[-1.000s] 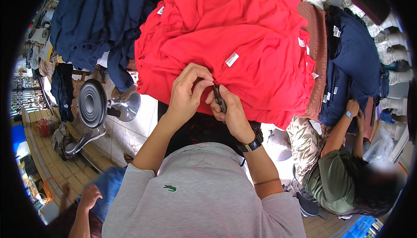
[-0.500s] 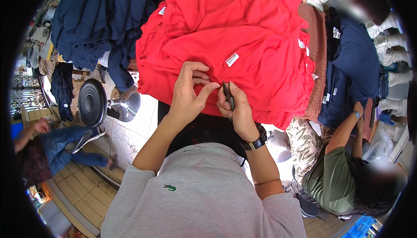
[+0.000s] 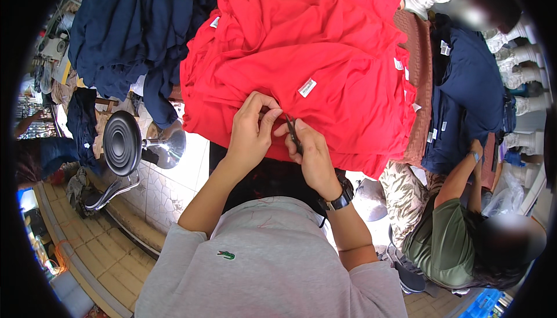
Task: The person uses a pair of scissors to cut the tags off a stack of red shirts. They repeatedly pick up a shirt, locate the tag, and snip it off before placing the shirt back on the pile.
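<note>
A pile of red garments (image 3: pixel 342 74) with small white labels (image 3: pixel 307 87) fills the table in front of me. At its near edge my left hand (image 3: pixel 253 127) is closed, thumb and index finger pinched together against the red cloth. What lies right between those fingertips is too small to see. My right hand (image 3: pixel 313 151), with a dark watch on its wrist, grips small dark thread snips (image 3: pixel 293 134). Their blade tips point up and left, close to my left thumb.
Dark blue garments (image 3: pixel 130 33) are heaped at the far left, more blue garments (image 3: pixel 467 86) lie at right. A person in a green shirt (image 3: pixel 447 242) handles those. A round black stool seat (image 3: pixel 122 143) stands left. White balusters (image 3: pixel 525 77) line the right side.
My left thumb has closed against the index finger. The snips have shifted left and slightly down, nearer that pinch. At far left, a passing person has moved farther off.
</note>
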Action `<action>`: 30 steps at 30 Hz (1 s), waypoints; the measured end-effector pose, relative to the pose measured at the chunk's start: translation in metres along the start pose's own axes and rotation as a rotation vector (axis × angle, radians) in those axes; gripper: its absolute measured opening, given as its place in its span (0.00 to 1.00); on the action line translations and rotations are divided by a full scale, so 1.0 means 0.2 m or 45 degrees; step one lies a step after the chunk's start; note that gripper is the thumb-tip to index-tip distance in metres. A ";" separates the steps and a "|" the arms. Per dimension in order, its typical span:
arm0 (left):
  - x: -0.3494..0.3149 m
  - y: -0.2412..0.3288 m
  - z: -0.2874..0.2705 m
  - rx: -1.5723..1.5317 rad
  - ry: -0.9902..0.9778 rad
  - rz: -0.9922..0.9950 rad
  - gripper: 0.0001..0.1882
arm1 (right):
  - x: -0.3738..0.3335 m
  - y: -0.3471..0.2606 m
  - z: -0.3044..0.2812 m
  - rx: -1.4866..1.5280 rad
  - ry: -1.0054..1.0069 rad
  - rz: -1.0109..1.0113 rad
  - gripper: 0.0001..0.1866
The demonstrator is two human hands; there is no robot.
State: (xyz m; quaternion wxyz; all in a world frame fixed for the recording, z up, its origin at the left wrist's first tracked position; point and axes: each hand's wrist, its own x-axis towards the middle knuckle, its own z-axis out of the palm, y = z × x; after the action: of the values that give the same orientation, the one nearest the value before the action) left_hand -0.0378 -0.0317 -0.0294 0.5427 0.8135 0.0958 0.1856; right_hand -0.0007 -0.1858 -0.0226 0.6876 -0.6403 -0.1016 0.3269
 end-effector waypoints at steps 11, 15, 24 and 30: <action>-0.06 -0.03 0.00 -0.286 0.059 -0.010 0.01 | 0.00 0.03 0.07 -0.131 0.082 -0.158 0.23; -0.07 -0.05 -0.01 -0.025 0.141 0.230 0.03 | 0.02 0.04 0.06 -0.106 0.048 -0.069 0.22; -0.09 -0.04 -0.01 0.111 0.211 0.313 0.05 | 0.08 0.04 0.03 0.120 -0.077 0.039 0.22; -0.09 -0.05 -0.01 0.084 0.225 0.352 0.05 | 0.10 0.03 0.01 0.244 -0.129 0.139 0.21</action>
State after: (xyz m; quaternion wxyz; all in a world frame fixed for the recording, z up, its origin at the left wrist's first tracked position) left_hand -0.0536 -0.0328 -0.0409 0.4745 0.8168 0.0363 0.3260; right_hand 0.0118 -0.1720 -0.0334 0.7208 -0.5588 -0.0698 0.4041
